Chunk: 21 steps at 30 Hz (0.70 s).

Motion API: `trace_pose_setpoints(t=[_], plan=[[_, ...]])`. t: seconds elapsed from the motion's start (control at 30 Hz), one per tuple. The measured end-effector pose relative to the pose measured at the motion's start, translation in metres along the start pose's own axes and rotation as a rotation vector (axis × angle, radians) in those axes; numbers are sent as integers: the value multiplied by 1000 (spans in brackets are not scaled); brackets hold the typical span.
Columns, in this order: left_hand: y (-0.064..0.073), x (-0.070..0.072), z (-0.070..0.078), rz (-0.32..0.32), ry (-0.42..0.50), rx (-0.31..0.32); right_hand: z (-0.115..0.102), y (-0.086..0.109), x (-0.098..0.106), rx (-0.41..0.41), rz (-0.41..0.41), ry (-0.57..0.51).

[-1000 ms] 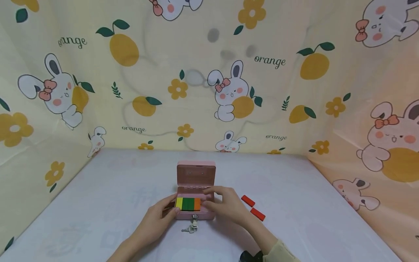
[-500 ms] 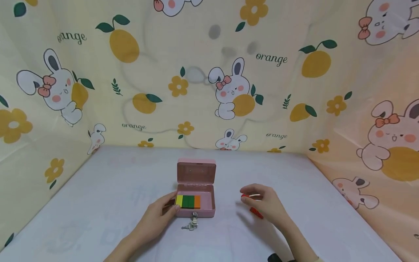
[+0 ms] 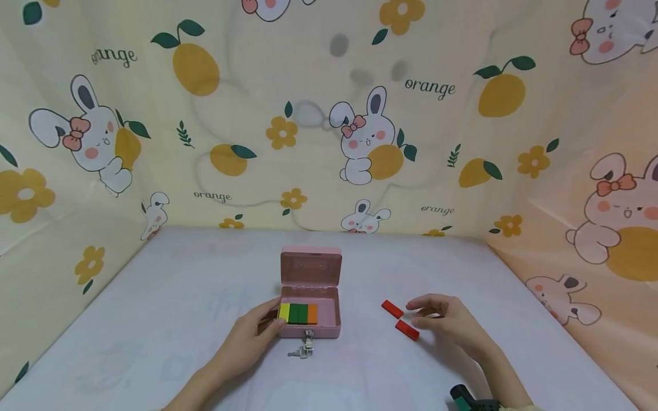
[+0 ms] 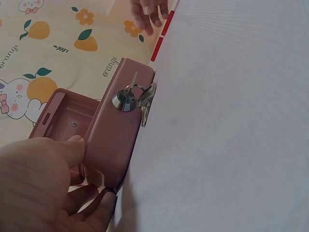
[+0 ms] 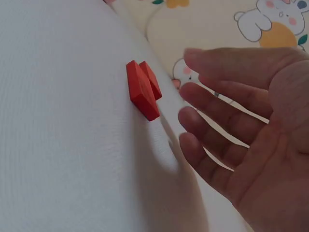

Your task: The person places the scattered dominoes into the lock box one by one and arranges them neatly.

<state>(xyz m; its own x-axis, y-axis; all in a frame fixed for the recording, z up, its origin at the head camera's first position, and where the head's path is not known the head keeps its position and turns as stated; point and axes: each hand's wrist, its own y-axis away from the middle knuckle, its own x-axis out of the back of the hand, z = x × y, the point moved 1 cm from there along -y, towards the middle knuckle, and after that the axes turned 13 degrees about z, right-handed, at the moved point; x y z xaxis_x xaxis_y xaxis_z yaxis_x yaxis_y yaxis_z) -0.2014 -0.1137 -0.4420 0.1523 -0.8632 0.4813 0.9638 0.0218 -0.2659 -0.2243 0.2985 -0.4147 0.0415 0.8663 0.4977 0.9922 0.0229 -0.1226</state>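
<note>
A small pink metal cash box [image 3: 324, 331] stands on the table with its lid [image 3: 311, 268] raised. My left hand [image 3: 247, 342] grips its left side, the thumb at the front rim and the fingers against the side wall. Keys [image 4: 146, 99] hang from the lock on the front. Inside, a row of yellow, green and orange blocks [image 3: 299, 313] fills the left part. To the right lie two red blocks, the far one [image 3: 392, 309] and the near one [image 3: 407, 330]. My right hand [image 3: 452, 322] hovers just right of them, fingers relaxed and apart, holding nothing.
The white-covered table [image 3: 205, 274] carries the box and red blocks. Behind it and at both sides hangs a cream cloth [image 3: 247, 74] printed with rabbits and oranges. A dark device [image 3: 465, 397] sits at my right wrist.
My right hand has left the box's right side and moved right, passing over the red blocks to beyond them. The red blocks lie where they were. My left hand keeps its grip.
</note>
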Motion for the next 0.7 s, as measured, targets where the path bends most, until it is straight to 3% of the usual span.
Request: trace_pose_setpoints(t=[0.17, 0.7], plan=[[0, 0, -1, 2, 3, 6, 4, -1, -1, -21, -51, -1], [-1, -3, -4, 11, 15, -21, 8, -4, -1, -22, -96, -34]])
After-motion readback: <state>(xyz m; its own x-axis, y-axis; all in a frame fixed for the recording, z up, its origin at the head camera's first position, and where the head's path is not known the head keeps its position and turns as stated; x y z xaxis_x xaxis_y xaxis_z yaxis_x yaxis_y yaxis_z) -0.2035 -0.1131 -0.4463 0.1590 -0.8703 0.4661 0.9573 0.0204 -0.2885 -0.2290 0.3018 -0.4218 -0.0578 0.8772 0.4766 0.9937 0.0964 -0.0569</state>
